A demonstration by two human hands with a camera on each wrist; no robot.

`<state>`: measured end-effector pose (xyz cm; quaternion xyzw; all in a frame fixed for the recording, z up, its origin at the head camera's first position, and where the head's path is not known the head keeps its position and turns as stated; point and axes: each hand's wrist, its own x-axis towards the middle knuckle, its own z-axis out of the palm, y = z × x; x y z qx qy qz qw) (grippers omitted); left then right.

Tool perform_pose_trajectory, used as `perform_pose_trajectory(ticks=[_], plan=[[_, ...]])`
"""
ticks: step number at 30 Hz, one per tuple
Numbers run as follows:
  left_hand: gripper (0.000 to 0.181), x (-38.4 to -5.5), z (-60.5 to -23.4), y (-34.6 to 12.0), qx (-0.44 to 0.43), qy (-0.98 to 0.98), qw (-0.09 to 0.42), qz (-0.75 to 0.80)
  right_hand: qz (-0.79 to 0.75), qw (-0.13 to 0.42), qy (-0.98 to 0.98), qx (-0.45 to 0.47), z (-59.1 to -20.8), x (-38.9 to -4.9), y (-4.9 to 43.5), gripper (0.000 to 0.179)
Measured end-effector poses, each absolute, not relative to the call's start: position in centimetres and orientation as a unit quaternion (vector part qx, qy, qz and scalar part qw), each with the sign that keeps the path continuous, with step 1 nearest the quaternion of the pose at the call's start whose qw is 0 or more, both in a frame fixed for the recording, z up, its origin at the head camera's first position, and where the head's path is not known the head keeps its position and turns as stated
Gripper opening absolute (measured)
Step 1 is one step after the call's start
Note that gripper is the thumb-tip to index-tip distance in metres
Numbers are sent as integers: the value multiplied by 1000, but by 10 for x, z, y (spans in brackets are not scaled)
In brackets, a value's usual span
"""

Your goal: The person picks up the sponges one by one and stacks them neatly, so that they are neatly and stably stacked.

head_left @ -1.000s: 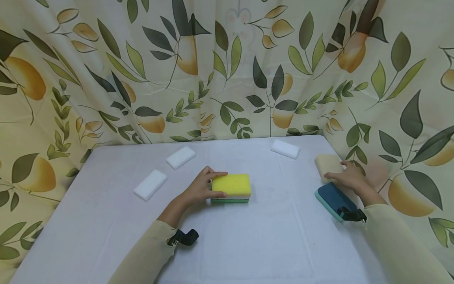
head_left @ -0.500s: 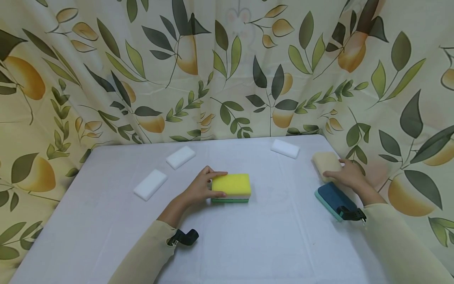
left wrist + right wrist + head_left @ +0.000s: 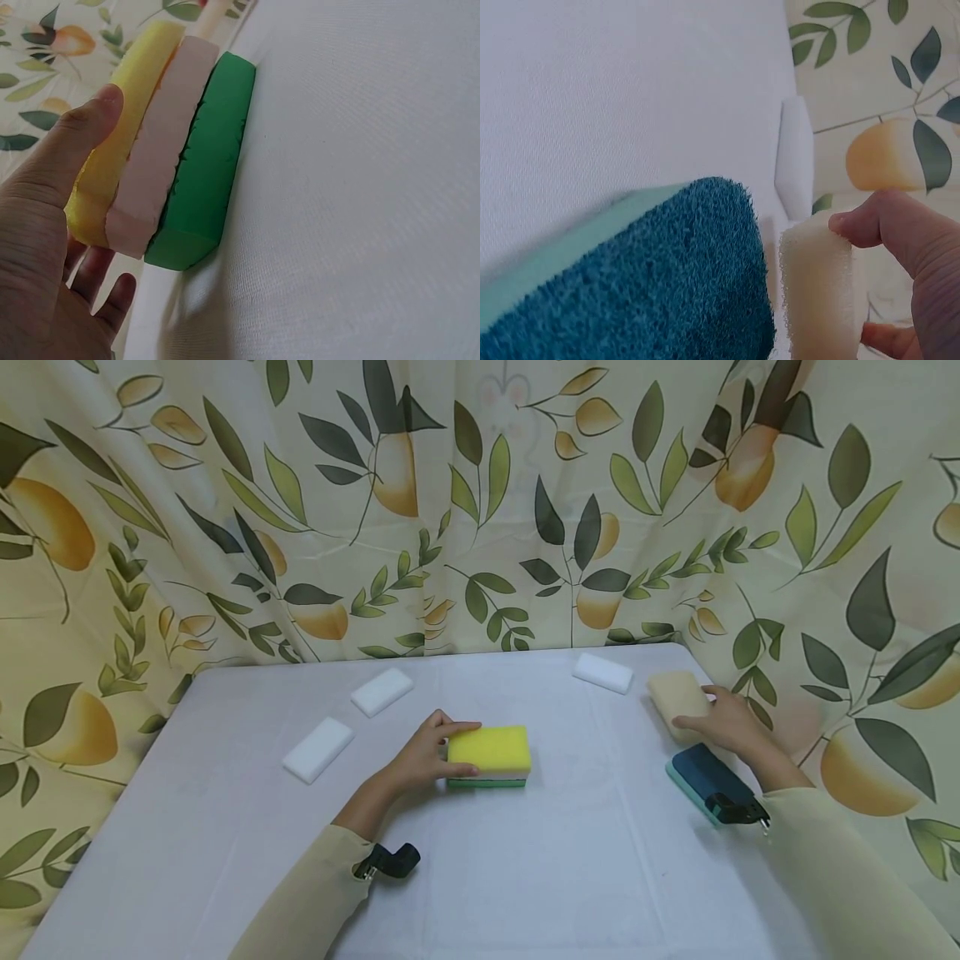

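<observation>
Near the table's middle, my left hand (image 3: pixel 420 756) pinches the ends of a yellow sponge (image 3: pixel 491 747) between thumb and fingers. The yellow sponge is the top of a stack: under it lies a pale pink sponge (image 3: pixel 161 142), then a green one (image 3: pixel 206 169) at the bottom on the cloth. At the right edge, my right hand (image 3: pixel 738 731) grips a beige sponge (image 3: pixel 671 697), thumb on its near side; its fingers are partly hidden in the right wrist view. Just below that hand lies a dark blue scouring sponge (image 3: pixel 705 772) with a mint-green base.
Two white sponge blocks lie on the left, one nearer (image 3: pixel 318 750) and one farther back (image 3: pixel 382 692). A third white block (image 3: pixel 603 673) sits at the back right. A fruit-patterned curtain (image 3: pixel 480 527) hangs close behind the white-covered table (image 3: pixel 540 877).
My right hand has shifted the beige sponge a little to the left and towards the back, away from the blue sponge. The left hand and its stack have stayed in place.
</observation>
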<state>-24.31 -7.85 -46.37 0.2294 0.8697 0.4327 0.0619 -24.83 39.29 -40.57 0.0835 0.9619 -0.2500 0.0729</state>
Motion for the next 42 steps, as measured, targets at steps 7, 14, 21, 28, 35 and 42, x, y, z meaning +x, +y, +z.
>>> perform_pose_trajectory(ticks=[7,14,21,28,35,42], plan=[[70,-244,-464,-78,231,871,60,430,-257,42,963,69,-408,-250,384,96],[70,-243,-462,-78,231,873,62,426,-252,50,964,64,-402,-248,375,95],[70,-243,-463,-78,227,876,66,421,-258,48,964,50,-400,-247,368,92],[71,-245,-464,-79,227,875,69,423,-255,32,966,21,-396,-249,357,89],[71,-244,-463,-79,227,872,68,427,-260,37,965,8,-393,-252,344,90],[71,-244,-463,-79,225,873,70,426,-265,23,964,-12,-392,-250,333,90]])
